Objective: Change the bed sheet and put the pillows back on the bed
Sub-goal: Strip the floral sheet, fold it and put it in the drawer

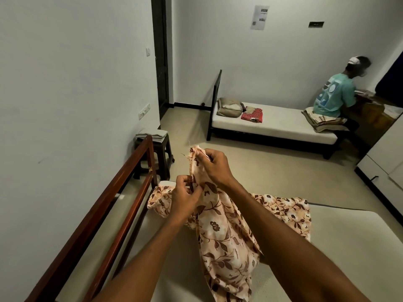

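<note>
Pale-walled bedroom, bare mattress [327, 247] up front, floral sheet [226, 243] heaped on it.
Both hands have the sheet's hem lifted off the mattress: left hand [185, 197] pinches the edge low, right hand [214, 163] curls round the corner just above. Wooden bed rail [122, 205] runs along the left; across the floor, a person [333, 94] sits on a second bed [272, 125].

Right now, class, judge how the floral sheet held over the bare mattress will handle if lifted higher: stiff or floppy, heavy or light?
Probably floppy: the floral sheet hangs in loose folds below the left hand and right hand and pools on the mattress. Likely light, since fingertip pinches at its edge hold it up.
</note>
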The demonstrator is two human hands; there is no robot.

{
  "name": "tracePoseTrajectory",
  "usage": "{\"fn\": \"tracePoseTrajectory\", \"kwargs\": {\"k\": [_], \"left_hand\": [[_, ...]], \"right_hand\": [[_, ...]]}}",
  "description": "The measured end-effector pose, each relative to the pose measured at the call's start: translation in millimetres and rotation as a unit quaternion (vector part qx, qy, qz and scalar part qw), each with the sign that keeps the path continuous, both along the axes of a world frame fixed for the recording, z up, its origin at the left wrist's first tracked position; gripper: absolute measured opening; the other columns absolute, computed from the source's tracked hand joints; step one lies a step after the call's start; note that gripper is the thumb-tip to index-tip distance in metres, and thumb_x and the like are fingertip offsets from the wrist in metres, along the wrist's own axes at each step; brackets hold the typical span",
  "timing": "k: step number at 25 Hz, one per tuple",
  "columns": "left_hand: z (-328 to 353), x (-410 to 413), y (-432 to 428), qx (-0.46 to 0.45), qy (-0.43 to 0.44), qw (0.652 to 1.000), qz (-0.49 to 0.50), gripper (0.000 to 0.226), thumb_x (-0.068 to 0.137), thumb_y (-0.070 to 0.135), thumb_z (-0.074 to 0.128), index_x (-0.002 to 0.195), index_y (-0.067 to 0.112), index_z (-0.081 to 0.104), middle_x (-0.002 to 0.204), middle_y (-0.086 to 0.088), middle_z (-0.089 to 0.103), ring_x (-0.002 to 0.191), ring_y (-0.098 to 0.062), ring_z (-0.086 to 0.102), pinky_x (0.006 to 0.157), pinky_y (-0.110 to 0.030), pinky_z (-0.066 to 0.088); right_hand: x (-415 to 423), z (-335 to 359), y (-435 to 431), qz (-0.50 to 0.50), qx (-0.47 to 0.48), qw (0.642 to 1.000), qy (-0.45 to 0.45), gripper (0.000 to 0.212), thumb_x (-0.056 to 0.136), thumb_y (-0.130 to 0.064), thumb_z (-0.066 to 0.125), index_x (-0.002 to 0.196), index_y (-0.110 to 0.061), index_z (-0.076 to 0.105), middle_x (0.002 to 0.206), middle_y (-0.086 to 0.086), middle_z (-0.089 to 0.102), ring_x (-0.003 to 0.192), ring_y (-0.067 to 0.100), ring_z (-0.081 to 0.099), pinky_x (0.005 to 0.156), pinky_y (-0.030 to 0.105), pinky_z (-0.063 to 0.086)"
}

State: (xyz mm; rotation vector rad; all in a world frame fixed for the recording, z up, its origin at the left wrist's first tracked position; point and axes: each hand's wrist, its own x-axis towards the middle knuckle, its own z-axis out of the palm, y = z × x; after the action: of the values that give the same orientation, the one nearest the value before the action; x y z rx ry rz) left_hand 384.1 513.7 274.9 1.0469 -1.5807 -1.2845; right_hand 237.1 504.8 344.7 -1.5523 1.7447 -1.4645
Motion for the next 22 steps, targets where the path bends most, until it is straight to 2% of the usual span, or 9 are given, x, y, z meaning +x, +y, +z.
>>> {"fn": "tracePoseTrajectory", "kwargs": {"k": [3, 5, 8, 11, 14, 16, 18, 20, 22], "left_hand": [[-10.3, -4.8, -2.2, -0.019, -0.037, 0.999, -0.014, 0.015, 0.094, 0.034, 0.075, 0.104, 0.026, 0.066, 0.094, 0.005, 0.073, 0.086, -0.011, 0.071, 0.073, -0.037, 0.064], [-13.5, -5.7, -0.3, -0.023, -0.041, 0.998, -0.037, 0.011, 0.094, 0.032, 0.074, 0.104, 0.027, 0.071, 0.095, 0.007, 0.075, 0.087, -0.007, 0.071, 0.076, -0.034, 0.063], [-20.6, -7.0, 0.9, 0.011, -0.067, 0.995, -0.070, 0.018, 0.091, 0.042, 0.076, 0.100, 0.025, 0.075, 0.093, 0.006, 0.076, 0.087, -0.012, 0.073, 0.077, -0.040, 0.064], [-29.3, -8.5, 3.2, 0.029, -0.094, 0.991, -0.093, 0.028, 0.088, 0.050, 0.077, 0.100, 0.025, 0.077, 0.093, 0.007, 0.077, 0.088, -0.012, 0.074, 0.081, -0.042, 0.064], [-32.0, -10.7, 5.4, 0.051, -0.062, 0.992, -0.097, 0.036, 0.088, 0.056, 0.074, 0.097, 0.021, 0.077, 0.092, 0.001, 0.078, 0.088, -0.022, 0.075, 0.082, -0.051, 0.063], [-31.5, -15.6, 5.6, 0.064, -0.010, 0.994, -0.089, 0.031, 0.095, 0.047, 0.071, 0.099, 0.018, 0.076, 0.094, -0.005, 0.078, 0.090, -0.028, 0.075, 0.084, -0.057, 0.061], [-25.6, -22.5, 6.6, 0.059, 0.026, 0.995, -0.078, 0.023, 0.101, 0.036, 0.066, 0.101, 0.015, 0.075, 0.094, -0.006, 0.078, 0.091, -0.027, 0.075, 0.084, -0.054, 0.062], [-16.0, -29.0, 8.2, 0.047, 0.047, 0.995, -0.078, 0.023, 0.103, 0.032, 0.063, 0.100, 0.012, 0.074, 0.092, -0.002, 0.078, 0.088, -0.019, 0.075, 0.079, -0.043, 0.062], [-7.5, -35.0, 6.8, 0.020, 0.057, 0.995, -0.084, 0.022, 0.102, 0.030, 0.064, 0.097, 0.011, 0.075, 0.090, 0.000, 0.078, 0.086, -0.016, 0.074, 0.077, -0.037, 0.059]], "right_hand": [[-4.0, -2.4, -0.5, -0.012, 0.004, 1.000, -0.003, 0.037, 0.103, -0.043, 0.061, 0.081, -0.016, 0.074, 0.074, 0.009, 0.069, 0.064, 0.025, 0.060, 0.060, 0.041, 0.048], [-6.2, -3.4, -0.9, -0.015, 0.005, 1.000, -0.009, 0.037, 0.103, -0.044, 0.060, 0.083, -0.016, 0.076, 0.075, 0.009, 0.070, 0.065, 0.023, 0.061, 0.061, 0.040, 0.047], [-4.6, -0.1, -0.4, -0.004, -0.001, 0.999, -0.053, 0.038, 0.105, -0.041, 0.059, 0.085, -0.013, 0.076, 0.074, 0.008, 0.069, 0.064, 0.016, 0.058, 0.060, 0.034, 0.045], [-6.0, 6.2, -2.7, -0.012, -0.001, 0.996, -0.086, 0.038, 0.106, -0.038, 0.059, 0.082, -0.013, 0.075, 0.069, -0.002, 0.066, 0.062, 0.009, 0.056, 0.058, 0.027, 0.045], [-17.1, 15.5, -7.4, -0.037, -0.010, 0.995, -0.094, 0.038, 0.105, -0.039, 0.060, 0.080, -0.014, 0.074, 0.068, -0.006, 0.065, 0.061, 0.006, 0.054, 0.058, 0.026, 0.044], [-28.8, 24.8, -9.3, -0.063, -0.018, 0.993, -0.102, 0.035, 0.105, -0.037, 0.060, 0.079, -0.016, 0.073, 0.068, -0.008, 0.066, 0.061, 0.004, 0.056, 0.058, 0.022, 0.045], [-41.7, 35.3, -10.2, -0.081, -0.034, 0.989, -0.122, 0.031, 0.105, -0.032, 0.061, 0.083, -0.015, 0.075, 0.072, -0.004, 0.071, 0.065, 0.006, 0.062, 0.060, 0.021, 0.048], [-53.6, 43.7, -10.1, -0.094, -0.045, 0.985, -0.140, 0.030, 0.105, -0.031, 0.062, 0.090, -0.010, 0.078, 0.079, 0.002, 0.075, 0.071, 0.013, 0.066, 0.064, 0.026, 0.052], [-63.1, 49.8, -12.2, -0.107, -0.051, 0.982, -0.150, 0.029, 0.104, -0.033, 0.063, 0.094, -0.011, 0.080, 0.084, 0.005, 0.078, 0.074, 0.017, 0.068, 0.068, 0.032, 0.054]]}}
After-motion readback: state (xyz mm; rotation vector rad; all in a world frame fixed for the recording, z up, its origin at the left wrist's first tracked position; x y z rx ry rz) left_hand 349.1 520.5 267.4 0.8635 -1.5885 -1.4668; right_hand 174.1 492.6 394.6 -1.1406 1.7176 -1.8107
